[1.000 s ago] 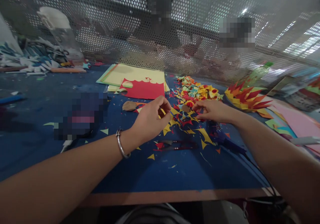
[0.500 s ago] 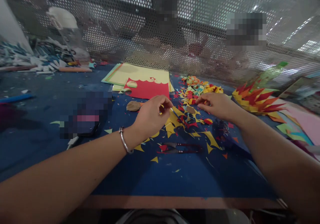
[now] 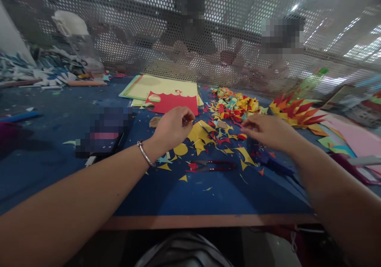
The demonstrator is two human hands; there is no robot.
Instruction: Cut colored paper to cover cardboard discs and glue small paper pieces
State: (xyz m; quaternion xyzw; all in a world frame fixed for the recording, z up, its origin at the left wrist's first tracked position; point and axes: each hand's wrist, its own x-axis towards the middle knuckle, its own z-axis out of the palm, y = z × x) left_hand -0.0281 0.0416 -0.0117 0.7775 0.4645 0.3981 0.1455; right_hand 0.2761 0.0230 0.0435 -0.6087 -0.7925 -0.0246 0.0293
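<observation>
Hand L [image 3: 171, 128]: pinching thin tool [image 3: 203, 127], type unclr | hand R [image 3: 268, 132]: nr red scrap [image 3: 242, 136], can't tell grip

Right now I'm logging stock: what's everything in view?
Snips: one, red, front
Thin tool: one, silvery, left fingertips
Scraps: many, multicoloured, centre
Notched sheet: one, red, back
Paper stack: one, yellowish, back
Spiky paper: one, multicoloured, right
Discs: two, brown, centre
Phone: one, dark, left
Corded tool: one, bluish, right
Container: one, clear, left
Bottle: one, green, right
Screen: one, grey, behind
Table: one, blue, underneath
Left hand: one, bare, centre
Right hand: one, bare, centre
</observation>
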